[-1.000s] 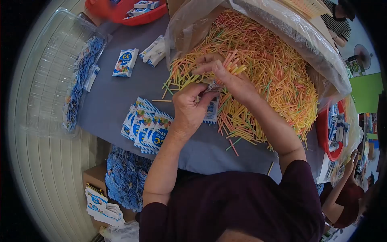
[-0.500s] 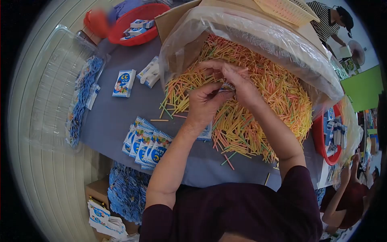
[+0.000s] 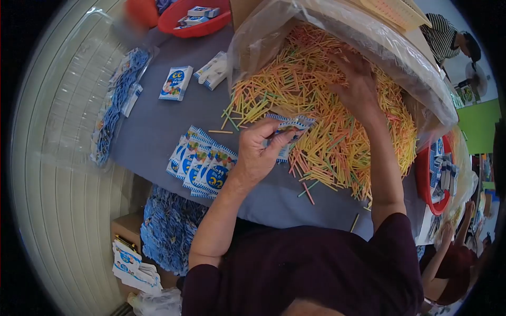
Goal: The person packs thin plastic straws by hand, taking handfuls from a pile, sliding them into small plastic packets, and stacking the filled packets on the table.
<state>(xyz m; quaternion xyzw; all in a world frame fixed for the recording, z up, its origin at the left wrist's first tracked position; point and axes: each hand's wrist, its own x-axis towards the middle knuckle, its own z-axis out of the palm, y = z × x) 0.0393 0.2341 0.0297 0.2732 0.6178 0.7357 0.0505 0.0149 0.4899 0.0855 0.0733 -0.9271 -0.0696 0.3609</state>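
Observation:
My left hand (image 3: 259, 152) pinches a small blue-and-white printed packet (image 3: 301, 124) between thumb and fingers, at the near-left edge of the pile of sticks. Another packet lies partly hidden just below it. Out over the large heap of thin yellow, orange and green sticks (image 3: 327, 152) is my right hand (image 3: 357, 87), its fingers spread and touching or just above the sticks. Left of my left forearm, several flat blue-and-white packets (image 3: 203, 166) lie overlapped in a fan on the grey cloth.
A filled packet (image 3: 176, 83) and white bundles (image 3: 213, 71) lie farther left. Clear plastic lining (image 3: 421, 63) edges the heap. Red baskets (image 3: 192, 29) (image 3: 433, 203) hold packets. A clear tray (image 3: 68, 100) stands at the left wall. Other people are at the right.
My right hand has left the packet and moved out over the stick heap, its fingers opening. My left hand keeps the packet. The whole view has shifted slightly.

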